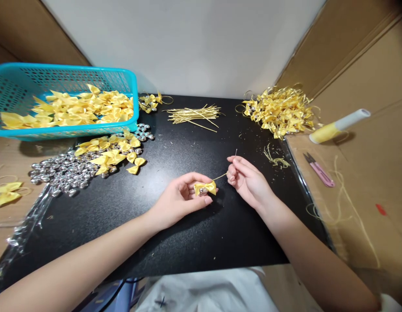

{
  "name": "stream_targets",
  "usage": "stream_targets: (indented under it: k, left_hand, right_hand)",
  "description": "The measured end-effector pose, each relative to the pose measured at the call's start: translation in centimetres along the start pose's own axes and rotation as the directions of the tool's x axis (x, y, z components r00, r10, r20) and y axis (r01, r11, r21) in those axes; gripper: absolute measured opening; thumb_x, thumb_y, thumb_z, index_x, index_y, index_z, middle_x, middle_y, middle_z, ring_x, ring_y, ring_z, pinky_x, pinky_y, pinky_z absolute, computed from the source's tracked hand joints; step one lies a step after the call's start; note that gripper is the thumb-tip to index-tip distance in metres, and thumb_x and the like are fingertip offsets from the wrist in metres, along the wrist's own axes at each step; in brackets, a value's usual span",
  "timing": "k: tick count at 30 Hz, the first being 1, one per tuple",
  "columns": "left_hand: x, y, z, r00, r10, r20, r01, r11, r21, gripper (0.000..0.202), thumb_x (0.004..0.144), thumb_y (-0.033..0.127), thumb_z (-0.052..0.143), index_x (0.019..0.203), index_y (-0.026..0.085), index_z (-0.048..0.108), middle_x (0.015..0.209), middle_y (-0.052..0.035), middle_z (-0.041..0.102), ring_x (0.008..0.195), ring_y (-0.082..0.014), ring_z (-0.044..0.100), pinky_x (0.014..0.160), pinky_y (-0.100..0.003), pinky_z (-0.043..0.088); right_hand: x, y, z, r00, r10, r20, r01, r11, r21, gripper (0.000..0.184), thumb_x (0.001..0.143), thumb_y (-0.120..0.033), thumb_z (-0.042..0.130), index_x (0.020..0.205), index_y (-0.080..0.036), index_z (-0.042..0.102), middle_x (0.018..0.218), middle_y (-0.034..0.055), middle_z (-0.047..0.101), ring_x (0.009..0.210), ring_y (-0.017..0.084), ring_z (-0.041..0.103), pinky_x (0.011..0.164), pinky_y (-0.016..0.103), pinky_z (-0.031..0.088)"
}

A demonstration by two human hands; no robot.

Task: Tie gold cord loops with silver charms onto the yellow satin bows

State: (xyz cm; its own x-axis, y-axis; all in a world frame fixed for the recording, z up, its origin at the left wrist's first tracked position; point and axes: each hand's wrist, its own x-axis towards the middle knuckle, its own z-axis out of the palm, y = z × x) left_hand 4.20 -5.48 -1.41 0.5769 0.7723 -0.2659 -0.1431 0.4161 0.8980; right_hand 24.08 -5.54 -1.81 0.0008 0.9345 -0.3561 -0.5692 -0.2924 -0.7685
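Note:
My left hand (pixel 179 197) pinches a small yellow ribbon bow (pixel 211 187) between thumb and fingers, over the black tabletop. At the bow's middle sits a shiny silver bead (pixel 203 190). A thin gold cord (pixel 220 177) runs taut from the bow to my right hand (pixel 248 180), whose fingers are closed on it. Above those fingertips pokes a thin, pale tip (pixel 236 152); whether it is a needle or the cord's end I cannot tell. Beyond both hands lies a bundle of cut gold cords (pixel 192 116).
At left, a turquoise basket (pixel 134 99) holds yellow bows, with loose bows (pixel 111 158) and silver beads (pixel 69 169) in front. Corded bows (pixel 282 112) are heaped back right, near cord scraps (pixel 275 158), pink-handled snips (pixel 321 171) and a pale tube (pixel 340 125).

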Motion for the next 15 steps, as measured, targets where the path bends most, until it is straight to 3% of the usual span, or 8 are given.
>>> stream_targets:
  k: [5, 15]
  left_hand:
    - [0.03, 0.24, -0.07, 1.0, 0.0, 0.003, 0.0, 1.0, 0.013, 0.023, 0.082, 0.029, 0.071, 0.1, 0.015, 0.069, 0.094, -0.0058, 0.074, 0.074, -0.0126, 0.069, 0.068, -0.021, 0.054]
    - [0.24, 0.13, -0.26, 1.0, -0.028, -0.012, 0.028, 1.0, -0.014, 0.024, 0.08, 0.03, 0.074, 0.1, 0.016, 0.071, 0.09, -0.0042, 0.075, 0.073, -0.0109, 0.069, 0.067, -0.019, 0.054]
  right_hand:
    - [0.08, 0.0, -0.2, 1.0, -0.001, -0.012, 0.001, 1.0, -0.009, 0.026, 0.067, -0.034, 0.078, 0.083, -0.02, 0.063, 0.055, -0.0071, 0.051, 0.051, 0.008, 0.047, 0.048, 0.02, 0.035]
    - [0.05, 0.01, -0.11, 1.0, -0.009, -0.005, 0.009, 0.999, -0.046, 0.03, 0.069, -0.038, 0.079, 0.084, -0.02, 0.061, 0.056, -0.0079, 0.05, 0.051, 0.007, 0.047, 0.048, 0.021, 0.036]
